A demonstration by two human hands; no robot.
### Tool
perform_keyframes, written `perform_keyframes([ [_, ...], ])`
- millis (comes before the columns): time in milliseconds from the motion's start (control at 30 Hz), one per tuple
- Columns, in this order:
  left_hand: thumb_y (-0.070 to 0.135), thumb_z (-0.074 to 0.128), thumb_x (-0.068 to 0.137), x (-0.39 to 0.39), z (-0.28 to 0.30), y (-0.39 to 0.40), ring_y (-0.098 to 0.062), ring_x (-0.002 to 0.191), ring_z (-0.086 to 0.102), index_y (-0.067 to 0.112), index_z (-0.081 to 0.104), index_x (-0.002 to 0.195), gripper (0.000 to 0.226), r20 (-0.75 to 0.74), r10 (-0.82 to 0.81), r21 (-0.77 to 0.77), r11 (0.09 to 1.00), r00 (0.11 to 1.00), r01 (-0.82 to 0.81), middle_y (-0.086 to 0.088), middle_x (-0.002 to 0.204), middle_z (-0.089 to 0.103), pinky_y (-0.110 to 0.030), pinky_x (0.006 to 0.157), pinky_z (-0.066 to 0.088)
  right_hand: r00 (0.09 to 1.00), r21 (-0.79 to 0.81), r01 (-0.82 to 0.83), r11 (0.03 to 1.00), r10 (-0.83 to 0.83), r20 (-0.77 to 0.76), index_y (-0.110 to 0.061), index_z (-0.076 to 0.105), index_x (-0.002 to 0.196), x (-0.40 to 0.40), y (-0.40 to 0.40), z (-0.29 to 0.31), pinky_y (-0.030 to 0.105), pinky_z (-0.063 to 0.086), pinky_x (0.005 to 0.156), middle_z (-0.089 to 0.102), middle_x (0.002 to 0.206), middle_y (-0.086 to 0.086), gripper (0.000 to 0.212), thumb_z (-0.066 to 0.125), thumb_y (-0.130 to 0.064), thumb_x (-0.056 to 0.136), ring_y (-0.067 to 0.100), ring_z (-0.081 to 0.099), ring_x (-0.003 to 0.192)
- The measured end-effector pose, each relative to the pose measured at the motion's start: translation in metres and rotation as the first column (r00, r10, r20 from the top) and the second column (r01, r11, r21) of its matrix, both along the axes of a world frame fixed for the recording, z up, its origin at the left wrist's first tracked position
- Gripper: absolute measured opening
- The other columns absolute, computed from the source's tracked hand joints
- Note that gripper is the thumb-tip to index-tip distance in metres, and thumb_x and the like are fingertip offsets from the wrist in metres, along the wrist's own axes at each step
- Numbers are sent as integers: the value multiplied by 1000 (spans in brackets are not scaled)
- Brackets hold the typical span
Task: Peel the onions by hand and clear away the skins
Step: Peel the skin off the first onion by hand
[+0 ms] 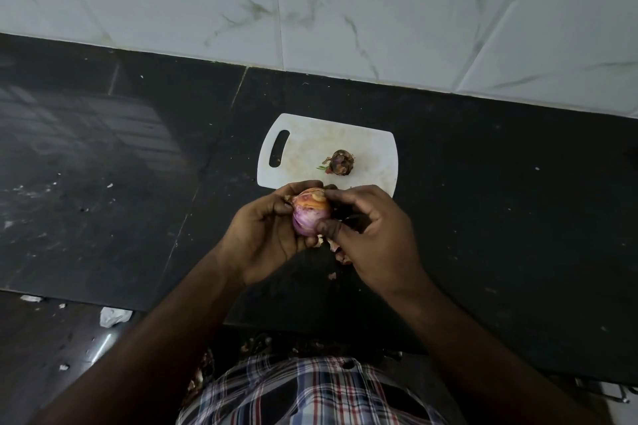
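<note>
Left hand (267, 235) cupped round a half-peeled onion (310, 214), up over the dark surface (500, 217). Right hand (373, 235) pinching its skin, thumb and fingertip on it. Second onion (341, 162) sitting unpeeled on the white board (310, 148). Skins (340, 254) lying under the right hand.

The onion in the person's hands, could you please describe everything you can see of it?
The onion is a round red bulb, partly peeled: glossy purple-pink flesh shows below, and dry orange-brown skin clings to the top. It is held above the dark counter, just in front of the white cutting board. The left hand cups it from the left, and the right hand pinches its skin.
</note>
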State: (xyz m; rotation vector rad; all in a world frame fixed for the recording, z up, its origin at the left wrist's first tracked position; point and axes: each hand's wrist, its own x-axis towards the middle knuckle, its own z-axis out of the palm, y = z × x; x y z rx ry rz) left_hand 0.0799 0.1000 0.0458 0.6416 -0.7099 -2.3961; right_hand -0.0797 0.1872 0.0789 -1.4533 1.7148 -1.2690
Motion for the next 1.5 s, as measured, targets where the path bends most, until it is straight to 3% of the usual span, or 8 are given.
perform_keyframes([
  [133, 15, 45, 83, 1, 0, 1, -29, 97, 60, 11, 57, 138, 57, -11, -16, 12, 1000, 1000, 16, -14, 121, 64, -37, 75, 49, 997, -129, 67, 989, -71, -20, -13, 73, 104, 11, 5, -10, 29, 58, 82, 67, 99, -4, 31, 85, -17, 75, 6, 66, 95],
  [267, 18, 42, 95, 1, 0, 5, -26, 94, 64, 16, 58, 136, 44, 10, -6, 13, 1000, 1000, 6, -15, 127, 63, -35, 73, 54, 993, -189, 72, 979, -88, -76, -8, 74, 96, 13, 6, -17, 35, 59, 79, 67, 97, 3, 23, 85, -14, 77, 13, 67, 94],
  [500, 16, 44, 98, -3, 3, 8, -26, 97, 66, 16, 61, 129, 35, 28, 18, -15, 1000, 999, -18, -14, 126, 64, -34, 73, 58, 996, -89, 61, 994, -66, -55, -16, 69, 96, 7, 3, -14, 30, 58, 77, 64, 95, -6, 26, 85, -15, 75, 8, 65, 89],
  [700, 14, 49, 97, -6, 6, 10, -25, 93, 69, 19, 65, 122, 31, 47, 56, -31, 998, 997, -55, -14, 123, 66, -33, 75, 59, 996, -19, 80, 997, -80, -26, -27, 63, 82, 4, 2, -17, 44, 58, 61, 59, 87, -13, 21, 80, -18, 78, 16, 65, 76],
  [767, 14, 52, 94, -6, 6, 9, -25, 94, 69, 19, 66, 121, 31, 57, 71, -46, 997, 996, -68, -14, 124, 66, -33, 75, 60, 996, -34, 87, 996, -88, -27, -25, 67, 88, 1, 1, -13, 40, 59, 68, 61, 90, -12, 18, 81, -20, 79, 14, 66, 81],
  [933, 12, 59, 91, -8, 7, 11, -25, 96, 69, 20, 69, 120, 32, 100, 92, -121, 989, 991, -80, -12, 128, 62, -34, 78, 61, 984, -31, 60, 998, -64, -166, -14, 73, 114, -8, -5, -1, 11, 51, 80, 64, 103, -6, 35, 82, -23, 81, 2, 62, 94],
  [1300, 6, 64, 91, -10, 5, 17, -31, 107, 69, 14, 69, 119, 30, 141, 156, -218, 968, 978, -123, -15, 133, 58, -36, 79, 60, 980, 77, 78, 994, -62, -189, -17, 71, 89, -13, -7, 1, 16, 49, 73, 62, 91, -6, 13, 81, -17, 80, 3, 59, 83],
  [1500, 6, 63, 86, -10, 9, 20, -30, 106, 70, 13, 68, 117, 33, 188, 175, -251, 960, 967, -125, -15, 133, 58, -36, 79, 60, 984, 89, 18, 996, -2, -176, -19, 71, 111, -10, -7, 5, 12, 49, 81, 61, 104, -9, 30, 79, -22, 82, 0, 59, 95],
])
